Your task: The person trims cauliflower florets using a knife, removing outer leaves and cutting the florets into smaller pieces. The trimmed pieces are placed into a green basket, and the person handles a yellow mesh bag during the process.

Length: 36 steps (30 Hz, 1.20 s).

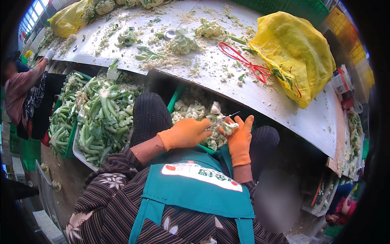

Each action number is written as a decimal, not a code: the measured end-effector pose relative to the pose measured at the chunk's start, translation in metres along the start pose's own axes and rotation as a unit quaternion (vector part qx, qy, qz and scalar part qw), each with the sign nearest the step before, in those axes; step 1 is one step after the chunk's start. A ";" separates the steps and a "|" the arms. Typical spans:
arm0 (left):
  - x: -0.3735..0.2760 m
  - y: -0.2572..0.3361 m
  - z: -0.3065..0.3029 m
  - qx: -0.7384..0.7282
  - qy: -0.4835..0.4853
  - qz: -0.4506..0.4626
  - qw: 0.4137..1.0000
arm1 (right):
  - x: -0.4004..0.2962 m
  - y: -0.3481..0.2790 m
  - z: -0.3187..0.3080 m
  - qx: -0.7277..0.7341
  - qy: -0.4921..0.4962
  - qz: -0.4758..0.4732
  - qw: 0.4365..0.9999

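My left hand (185, 134), in an orange glove, grips a small thin-bladed knife (224, 118), its blade pointing up and to the right. My right hand (240, 144), gloved alike, holds a small cauliflower floret (232, 127) against the knife; some of its fingers are spread. Below and behind both hands, between my knees, cauliflower florets (190, 111) lie in a green crate (175, 99) partly under the table edge. The knife's handle is mostly hidden in my left hand.
A metal-topped table (210, 74) holds scraps, a trimmed cauliflower (184, 42), a red tie (243, 62) and a yellow mesh bag (295, 55). Stalks and leaves fill a white tub (80, 155) at my left. A person (23, 91) sits further left, another (341, 207) at lower right.
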State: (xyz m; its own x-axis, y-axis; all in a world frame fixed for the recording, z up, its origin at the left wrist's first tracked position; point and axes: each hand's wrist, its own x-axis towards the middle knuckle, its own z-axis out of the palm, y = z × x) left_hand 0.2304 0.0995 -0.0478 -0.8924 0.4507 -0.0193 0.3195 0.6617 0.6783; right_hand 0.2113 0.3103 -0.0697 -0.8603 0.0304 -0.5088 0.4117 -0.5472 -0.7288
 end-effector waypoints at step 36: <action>0.121 -0.061 -0.079 0.045 0.190 -0.071 0.978 | 0.135 -0.068 0.153 -0.320 0.014 -0.233 0.918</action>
State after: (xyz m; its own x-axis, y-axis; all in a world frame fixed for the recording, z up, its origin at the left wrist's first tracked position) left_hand 0.0779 0.0667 -0.0332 -0.9783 0.1071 0.1773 0.1956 0.7598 0.6201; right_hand 0.0208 0.2232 -0.0189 -0.9835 0.1627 -0.0787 0.1010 0.1335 -0.9859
